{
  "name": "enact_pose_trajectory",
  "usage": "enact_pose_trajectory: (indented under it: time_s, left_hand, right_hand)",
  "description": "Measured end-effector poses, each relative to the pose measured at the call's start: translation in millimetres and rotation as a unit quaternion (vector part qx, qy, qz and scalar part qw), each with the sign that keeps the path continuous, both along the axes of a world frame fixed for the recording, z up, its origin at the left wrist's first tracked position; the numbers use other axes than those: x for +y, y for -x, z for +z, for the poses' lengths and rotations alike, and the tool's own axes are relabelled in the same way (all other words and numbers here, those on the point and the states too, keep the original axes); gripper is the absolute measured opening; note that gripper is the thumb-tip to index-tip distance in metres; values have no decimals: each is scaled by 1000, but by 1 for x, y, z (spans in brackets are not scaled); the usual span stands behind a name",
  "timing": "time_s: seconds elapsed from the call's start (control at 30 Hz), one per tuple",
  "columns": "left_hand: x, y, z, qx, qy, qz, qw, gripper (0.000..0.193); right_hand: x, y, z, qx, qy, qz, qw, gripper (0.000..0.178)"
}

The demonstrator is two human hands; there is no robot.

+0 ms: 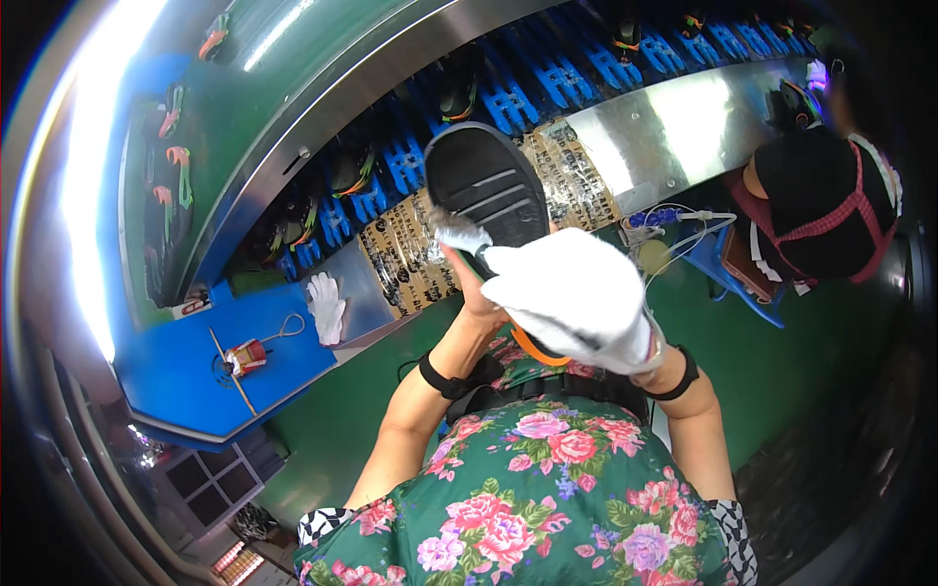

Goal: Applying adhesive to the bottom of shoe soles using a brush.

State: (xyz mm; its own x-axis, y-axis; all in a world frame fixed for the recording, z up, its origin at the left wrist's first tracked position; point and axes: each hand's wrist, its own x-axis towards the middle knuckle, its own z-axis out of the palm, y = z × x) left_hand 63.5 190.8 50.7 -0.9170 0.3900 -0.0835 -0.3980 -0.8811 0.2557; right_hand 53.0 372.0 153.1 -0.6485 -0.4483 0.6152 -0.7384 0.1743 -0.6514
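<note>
A black sandal (pixel 489 176) is held up in front of me, its dark face with several pale grooves toward me. Bare-fingered, my left hand (pixel 472 281) grips the sandal's near left side; part of the hand is hidden behind it. My right hand (pixel 572 288) wears a white glove and is closed over the sandal's near end. From its fingers a small brush (pixel 461 234) with pale bristles sticks out to the left, against the sandal's edge and slightly blurred. Below the glove an orange strap (pixel 535 349) shows.
Beyond the ledge wrapped in printed brown tape (pixel 401 256) runs a line of blue racks (pixel 567 83), some bearing footwear. On the left, a blue table (pixel 176 356) holds a small red pot (pixel 249 356); a white glove (pixel 325 308) lies beside it. A co-worker (pixel 811 205) is at right.
</note>
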Motion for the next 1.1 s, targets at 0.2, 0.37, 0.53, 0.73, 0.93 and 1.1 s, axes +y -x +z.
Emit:
enact_pose_trajectory:
  time_s: [0.2,0.37,0.53,0.73,0.93,1.1]
  left_hand:
    - [-20,16,8,-169,214,95,957,100]
    - [-37,31,31,-53,-48,11,997,112]
    - [-63,35,33,-5,30,26,999,121]
    - [-93,40,29,66,32,-46,996,132]
    - [-115,44,30,80,100,-30,991,133]
    - [-120,53,34,122,121,28,985,128]
  right_hand:
    - [-21,6,3,7,7,-54,999,38]
    - [-45,8,8,-57,81,-23,995,33]
    - [-69,8,4,-2,30,-33,999,37]
    - [-93,-3,-2,-65,64,-37,995,33]
    - [-119,-13,-11,2,23,-38,999,32]
    - [-114,-10,-15,-89,129,-76,985,30]
